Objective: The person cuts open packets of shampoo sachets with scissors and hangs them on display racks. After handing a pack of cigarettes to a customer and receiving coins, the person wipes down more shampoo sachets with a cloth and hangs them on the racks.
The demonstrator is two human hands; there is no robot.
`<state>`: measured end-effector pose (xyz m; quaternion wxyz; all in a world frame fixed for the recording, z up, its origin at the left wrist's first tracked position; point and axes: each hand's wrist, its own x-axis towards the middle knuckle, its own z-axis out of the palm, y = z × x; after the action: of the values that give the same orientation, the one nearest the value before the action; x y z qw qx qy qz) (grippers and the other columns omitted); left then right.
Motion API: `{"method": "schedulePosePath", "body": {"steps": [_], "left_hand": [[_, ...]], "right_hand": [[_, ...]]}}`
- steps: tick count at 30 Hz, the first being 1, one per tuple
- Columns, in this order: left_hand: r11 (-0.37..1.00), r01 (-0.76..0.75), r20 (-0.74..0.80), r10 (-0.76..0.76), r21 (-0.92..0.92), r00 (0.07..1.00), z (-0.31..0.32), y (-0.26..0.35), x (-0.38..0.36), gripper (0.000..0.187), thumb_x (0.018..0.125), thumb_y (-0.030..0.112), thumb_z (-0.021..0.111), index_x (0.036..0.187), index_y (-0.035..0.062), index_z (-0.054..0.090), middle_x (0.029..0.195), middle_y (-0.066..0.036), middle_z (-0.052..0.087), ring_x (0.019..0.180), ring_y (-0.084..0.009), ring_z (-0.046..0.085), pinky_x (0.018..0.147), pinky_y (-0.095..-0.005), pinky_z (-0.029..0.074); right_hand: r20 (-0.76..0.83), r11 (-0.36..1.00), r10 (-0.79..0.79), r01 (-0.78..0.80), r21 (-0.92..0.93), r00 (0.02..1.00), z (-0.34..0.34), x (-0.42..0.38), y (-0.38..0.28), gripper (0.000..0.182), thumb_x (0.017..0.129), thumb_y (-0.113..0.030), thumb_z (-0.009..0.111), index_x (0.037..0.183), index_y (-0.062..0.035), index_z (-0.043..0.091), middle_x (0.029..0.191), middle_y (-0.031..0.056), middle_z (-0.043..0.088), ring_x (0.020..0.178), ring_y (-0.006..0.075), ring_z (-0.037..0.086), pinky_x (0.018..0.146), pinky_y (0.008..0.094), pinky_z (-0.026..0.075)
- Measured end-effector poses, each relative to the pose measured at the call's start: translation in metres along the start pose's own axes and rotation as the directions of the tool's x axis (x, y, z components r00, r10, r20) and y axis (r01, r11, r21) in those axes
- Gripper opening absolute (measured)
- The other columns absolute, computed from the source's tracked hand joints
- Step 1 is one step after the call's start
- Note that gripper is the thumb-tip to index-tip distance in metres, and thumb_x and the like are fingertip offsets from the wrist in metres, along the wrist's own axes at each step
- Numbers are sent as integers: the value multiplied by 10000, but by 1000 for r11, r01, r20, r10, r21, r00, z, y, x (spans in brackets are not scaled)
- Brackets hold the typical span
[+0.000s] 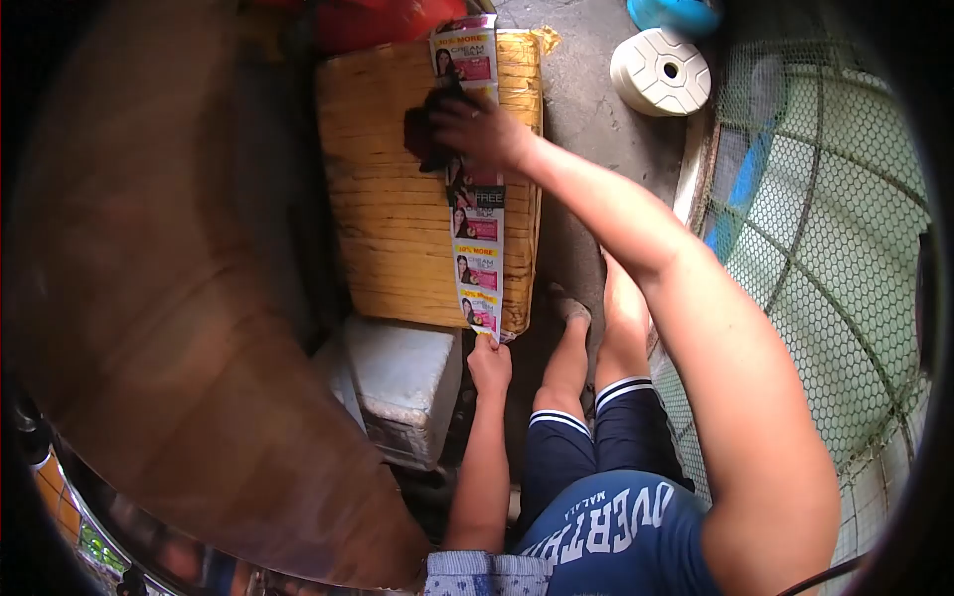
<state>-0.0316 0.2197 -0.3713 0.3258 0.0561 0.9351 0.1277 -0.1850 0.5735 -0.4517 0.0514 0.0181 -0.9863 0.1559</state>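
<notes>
A long strip of Cream Silk sachets [477,226] lies lengthwise over a box wrapped in yellow-brown tape [393,219]. My left hand [489,364] is closed on the near end of the strip, at the box's front edge. Farther up, my right hand [479,129] presses a dark cloth [427,134] onto the strip, its fingers closed over the cloth. Hand and cloth hide several sachets there. Past them, the strip's far end reaches the back edge of the box.
A dirty white box [405,382] stands in front of the taped box. Behind are a red object [388,22], a round white container [664,72] and a blue basin [674,14]. Wire mesh [795,228] curves along the right. A large blurred brown shape [199,328] blocks the left.
</notes>
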Motion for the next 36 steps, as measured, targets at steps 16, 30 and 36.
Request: {"method": "schedulePosePath", "body": {"steps": [16,30,36], "left_hand": [[979,85,3,-86,-188,996,-19,72,119,418,828,252,759,1075,-54,615,917,-136,679,836,-269,640,754,-392,502],[849,131,147,-63,-513,987,-21,32,22,239,963,133,569,1095,-61,614,949,-89,673,853,-143,608,778,-309,496],[760,181,188,-78,-625,979,-38,9,6,220,979,102,546,1125,-55,592,965,-71,659,816,-109,607,721,-280,512]], "right_hand": [[80,989,27,-38,144,996,9,3,11,396,890,-219,552,1285,-234,566,1502,-13,419,1437,203,299,1194,446,182],[20,936,-226,211,283,974,30,-108,-108,366,817,-240,610,1154,-103,572,1446,94,482,1349,273,440,1086,458,375],[-46,998,-63,63,1,997,18,-28,4,469,816,-274,616,1274,-197,549,1507,9,409,1428,199,319,1189,497,200]]}}
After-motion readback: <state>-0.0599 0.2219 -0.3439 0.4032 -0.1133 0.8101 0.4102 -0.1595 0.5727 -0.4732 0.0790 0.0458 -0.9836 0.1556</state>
